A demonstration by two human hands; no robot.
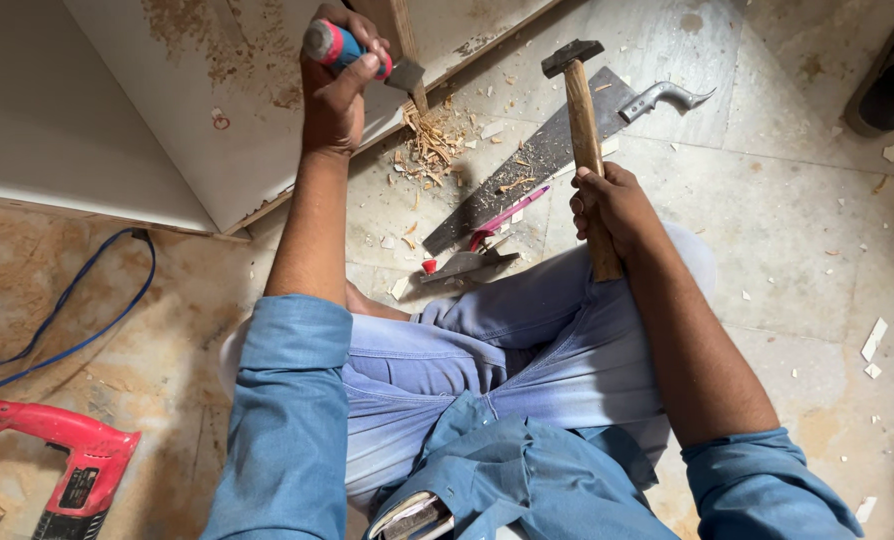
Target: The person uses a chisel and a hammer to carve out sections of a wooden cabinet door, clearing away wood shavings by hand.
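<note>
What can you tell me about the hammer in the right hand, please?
The hammer has a plain, worn wooden handle and a dark metal head, raised upright with the head uppermost. The right hand grips the handle low down, above the knee. Behind it on the floor lies a handsaw; the hammer does not touch it.

The red power tool [67, 470] at the near left is cut off by the bottom edge, so its lower body is out of sight. Its blue cord [87, 310] runs off the left edge. The chisel [367, 55] handle is mostly wrapped by the left hand [335, 85], and its blade tip is lost in the wood shavings [429, 140]. The right hand [612, 205] covers the middle of the hammer [582, 120] handle. The saw [557, 150] blade passes under the hammer. A dark sandal [892, 80] at the far right is cropped by the edge. A metal object [412, 518] at the bottom edge is too cropped to identify.
</note>
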